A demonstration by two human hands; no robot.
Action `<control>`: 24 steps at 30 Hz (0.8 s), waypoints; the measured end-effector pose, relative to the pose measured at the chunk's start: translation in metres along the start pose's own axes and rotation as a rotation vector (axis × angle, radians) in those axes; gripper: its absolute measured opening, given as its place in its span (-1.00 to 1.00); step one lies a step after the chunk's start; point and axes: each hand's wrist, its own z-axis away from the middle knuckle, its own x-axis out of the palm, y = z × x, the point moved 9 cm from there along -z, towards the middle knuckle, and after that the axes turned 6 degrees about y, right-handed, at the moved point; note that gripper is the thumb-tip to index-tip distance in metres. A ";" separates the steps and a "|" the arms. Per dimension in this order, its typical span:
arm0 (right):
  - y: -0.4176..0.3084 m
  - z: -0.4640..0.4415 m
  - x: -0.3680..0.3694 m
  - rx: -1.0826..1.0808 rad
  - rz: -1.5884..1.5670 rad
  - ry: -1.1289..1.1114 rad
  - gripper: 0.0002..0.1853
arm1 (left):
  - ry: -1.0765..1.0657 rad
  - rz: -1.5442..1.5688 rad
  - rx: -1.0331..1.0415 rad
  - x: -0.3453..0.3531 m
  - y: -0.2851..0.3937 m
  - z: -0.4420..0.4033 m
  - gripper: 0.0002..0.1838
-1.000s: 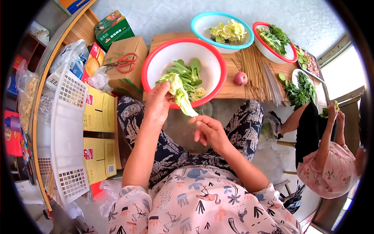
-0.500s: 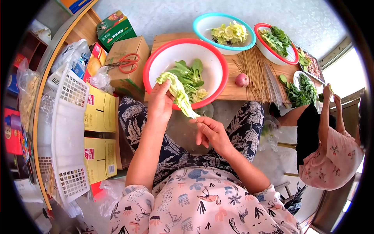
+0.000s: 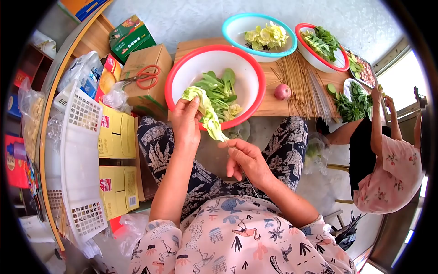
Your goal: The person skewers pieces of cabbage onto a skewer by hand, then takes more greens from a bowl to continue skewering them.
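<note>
My left hand (image 3: 187, 123) grips a pale green cabbage leaf (image 3: 209, 115), folded lengthwise, over the near edge of the red-rimmed bowl (image 3: 182, 61). The leaf's lower end hangs toward my right hand (image 3: 247, 160), whose fingers are closed on a thin skewer (image 3: 250, 185). The skewer's tip meets the leaf's lower end; how far it goes in is hidden. Inside the bowl lie leafy greens (image 3: 216, 89) and a small pale leaf cluster (image 3: 232, 111).
On the wooden board (image 3: 276, 109) are loose skewers (image 3: 299, 84) and a red onion (image 3: 282, 92). Behind are a blue-rimmed bowl (image 3: 231, 32) of cabbage and a red-rimmed bowl (image 3: 315, 59) of greens. Scissors (image 3: 147, 76) lie on a carton (image 3: 153, 57). Another person (image 3: 388, 169) sits at right.
Both hands, with the leaf and skewer, shift slightly left and down in view. More of the skewer shows below my right hand. The other person's hands have moved slightly.
</note>
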 end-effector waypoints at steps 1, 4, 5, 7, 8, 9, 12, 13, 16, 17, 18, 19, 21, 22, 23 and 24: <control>0.000 0.000 0.000 0.007 -0.012 0.003 -0.71 | 0.002 0.001 -0.002 0.000 0.000 0.000 -0.83; 0.000 0.000 0.001 0.020 -0.051 0.011 -0.73 | 0.006 0.004 -0.014 -0.003 -0.003 -0.001 -0.83; 0.000 0.000 0.001 0.019 -0.051 0.012 -0.73 | 0.004 0.004 -0.013 -0.004 -0.003 -0.002 -0.83; 0.000 0.000 0.003 0.042 -0.108 0.008 -0.74 | -0.017 0.015 -0.015 -0.005 -0.003 -0.002 -0.83; 0.001 -0.001 0.002 0.041 -0.107 0.007 -0.74 | -0.017 0.016 -0.013 -0.005 -0.001 -0.002 -0.83; 0.002 -0.003 0.001 0.025 -0.105 0.005 -0.75 | -0.012 0.027 -0.051 -0.006 -0.001 -0.002 -0.82; 0.009 -0.007 -0.005 0.004 -0.094 -0.001 -0.76 | -0.018 0.018 -0.081 -0.002 0.004 0.003 -0.81; 0.011 -0.007 -0.006 0.002 -0.087 -0.001 -0.76 | -0.030 -0.004 -0.079 -0.001 0.006 0.005 -0.80; 0.008 -0.008 -0.006 0.010 -0.100 0.007 -0.76 | -0.117 -0.069 -0.109 0.002 0.000 0.006 -0.78; 0.006 -0.009 -0.006 0.010 -0.101 0.008 -0.76 | -0.117 -0.069 -0.109 0.003 0.000 0.007 -0.78; 0.004 -0.010 -0.007 0.000 -0.093 0.012 -0.76 | -0.102 -0.040 -0.130 0.007 0.001 0.011 -0.79; 0.002 -0.012 -0.008 -0.013 -0.084 0.016 -0.77 | -0.087 -0.011 -0.147 0.010 0.002 0.012 -0.80; 0.001 -0.012 -0.010 -0.017 -0.079 0.011 -0.77 | -0.108 -0.001 -0.149 0.013 0.007 0.012 -0.78; 0.001 -0.011 -0.010 -0.019 -0.074 0.008 -0.77 | -0.127 0.007 -0.154 0.014 0.008 0.012 -0.76; 0.002 -0.011 -0.010 -0.018 -0.073 0.007 -0.77 | -0.126 0.008 -0.153 0.013 0.008 0.012 -0.76; 0.002 -0.010 -0.010 -0.014 -0.075 0.000 -0.77 | -0.120 0.001 -0.148 0.011 0.009 0.012 -0.74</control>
